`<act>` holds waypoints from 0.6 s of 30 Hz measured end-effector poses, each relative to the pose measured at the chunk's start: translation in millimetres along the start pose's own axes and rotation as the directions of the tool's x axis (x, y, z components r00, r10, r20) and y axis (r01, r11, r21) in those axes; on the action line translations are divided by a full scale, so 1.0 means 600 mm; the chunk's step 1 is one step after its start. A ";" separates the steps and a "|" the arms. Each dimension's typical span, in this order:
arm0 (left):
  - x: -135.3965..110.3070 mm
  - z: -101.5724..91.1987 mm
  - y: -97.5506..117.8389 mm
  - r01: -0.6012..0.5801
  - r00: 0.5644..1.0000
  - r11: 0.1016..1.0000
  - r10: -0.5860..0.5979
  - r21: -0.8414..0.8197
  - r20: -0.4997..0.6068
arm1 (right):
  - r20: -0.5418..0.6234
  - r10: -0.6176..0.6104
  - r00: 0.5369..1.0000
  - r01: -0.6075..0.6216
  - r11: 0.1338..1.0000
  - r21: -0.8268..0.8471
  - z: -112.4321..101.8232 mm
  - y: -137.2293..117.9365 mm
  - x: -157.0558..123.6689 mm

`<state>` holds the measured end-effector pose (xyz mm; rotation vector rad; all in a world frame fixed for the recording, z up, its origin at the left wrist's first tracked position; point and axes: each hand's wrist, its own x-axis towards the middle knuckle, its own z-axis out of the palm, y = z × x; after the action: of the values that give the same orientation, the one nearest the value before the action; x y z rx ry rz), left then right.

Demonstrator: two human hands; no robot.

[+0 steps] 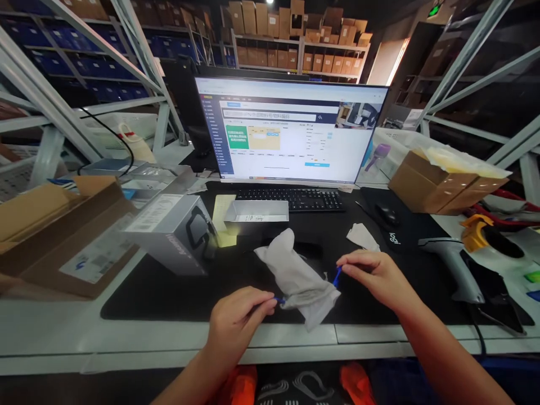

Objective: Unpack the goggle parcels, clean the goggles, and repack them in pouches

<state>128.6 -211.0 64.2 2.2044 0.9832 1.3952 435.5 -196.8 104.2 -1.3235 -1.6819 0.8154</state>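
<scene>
A grey cloth drawstring pouch (299, 278) lies on the black desk mat (169, 292) in front of me. My left hand (238, 320) pinches the blue drawstring (279, 300) at the pouch's left side. My right hand (375, 275) pinches the other blue cord end (336, 277) on the right. Both cords are pulled outward from the pouch's mouth. Behind the pouch sit a grey product box (175, 233) on its side and an open silver tray-like lid (256, 216).
A monitor (291, 132) and keyboard (291, 199) stand behind. A mouse (387, 214), crumpled paper (363, 236) and a barcode scanner (453, 264) lie right. Cardboard boxes sit at left (54, 236) and right (439, 183). Metal shelving surrounds the desk.
</scene>
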 end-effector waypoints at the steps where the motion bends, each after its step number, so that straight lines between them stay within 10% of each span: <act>1: 0.001 -0.001 -0.001 -0.013 1.000 1.000 0.013 0.004 0.021 | -0.067 0.013 0.998 -0.013 1.000 0.008 -0.001 0.004 0.001; 4: 0.000 -0.005 -0.002 -0.057 0.988 0.998 0.057 -0.007 0.146 | -0.227 0.135 0.964 -0.074 0.963 0.260 -0.015 0.022 0.007; 8: -0.015 -0.010 -0.003 -0.062 0.918 0.998 0.064 -0.019 0.392 | -0.257 0.412 0.874 -0.075 0.637 0.767 -0.049 0.063 0.018; 13: -0.028 -0.007 -0.018 -0.093 0.825 0.996 0.086 -0.016 0.559 | -0.243 0.511 0.824 -0.073 0.521 0.850 -0.070 0.102 0.017; 18: 0.003 -0.011 -0.027 -0.107 0.912 0.980 0.029 0.170 0.408 | -0.219 0.549 0.807 -0.062 0.446 0.893 -0.087 0.103 -0.001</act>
<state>117.1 -199.1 58.4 2.5485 0.9220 0.8381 509.4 -182.9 74.1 -0.9605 -0.4087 1.2021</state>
